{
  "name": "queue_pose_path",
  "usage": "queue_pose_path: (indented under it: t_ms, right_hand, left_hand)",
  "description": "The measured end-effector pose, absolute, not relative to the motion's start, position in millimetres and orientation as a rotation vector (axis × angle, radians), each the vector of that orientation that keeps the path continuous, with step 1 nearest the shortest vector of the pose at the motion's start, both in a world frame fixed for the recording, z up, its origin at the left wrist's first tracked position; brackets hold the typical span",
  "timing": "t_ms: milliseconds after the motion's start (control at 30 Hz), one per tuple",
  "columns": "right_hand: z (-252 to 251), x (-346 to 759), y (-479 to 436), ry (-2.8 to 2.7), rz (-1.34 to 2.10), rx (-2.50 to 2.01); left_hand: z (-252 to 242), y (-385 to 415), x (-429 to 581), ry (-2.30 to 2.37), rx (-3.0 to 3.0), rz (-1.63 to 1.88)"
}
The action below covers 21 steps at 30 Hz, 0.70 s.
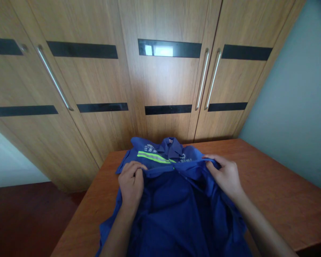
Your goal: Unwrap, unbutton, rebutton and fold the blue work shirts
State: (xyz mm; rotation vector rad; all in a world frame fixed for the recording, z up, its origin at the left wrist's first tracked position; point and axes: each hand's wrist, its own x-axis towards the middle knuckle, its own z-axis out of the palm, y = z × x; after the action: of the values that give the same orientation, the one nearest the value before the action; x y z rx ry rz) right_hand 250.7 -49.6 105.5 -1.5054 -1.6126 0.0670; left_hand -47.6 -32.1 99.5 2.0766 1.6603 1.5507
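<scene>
A blue work jacket [173, 214] with a collar, white printing and a yellow-green and grey reflective stripe lies on a reddish-brown wooden table [267, 178], its collar toward the wardrobe. My left hand [132, 182] is closed around the lifted edge of the cloth on the left. On the other side, my right hand [226, 175] pinches the same edge between thumb and fingers. Between both hands the edge is drawn nearly straight across the chest part, and it hides some of the front. Below it, loose folds spread toward me.
A wooden wardrobe [166, 82] with black strips and long metal handles stands right behind the table. At the right is a pale blue-grey wall [296, 107]. Dark reddish floor [24, 214] shows past the table's left edge.
</scene>
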Motion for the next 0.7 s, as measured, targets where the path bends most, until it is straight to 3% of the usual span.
queue_pose_path:
  t_ms: [133, 200, 433, 700]
  right_hand:
    - [87, 249, -54, -2.085, 0.086, -1.841]
    - [84, 242, -56, -2.18, 0.043, -1.891]
    - [100, 187, -58, -2.246, -0.015, -1.505]
    - [84, 160, -46, -2.305, 0.039, -1.607]
  left_hand:
    - [94, -32, -44, 1.938, 2.336, 0.64]
    - [92, -34, -36, 1.98, 2.404, 0.458]
    - [86, -42, -5, 1.567, 2.617, 0.849]
    - [53, -34, 2, 1.466, 2.469, 0.985]
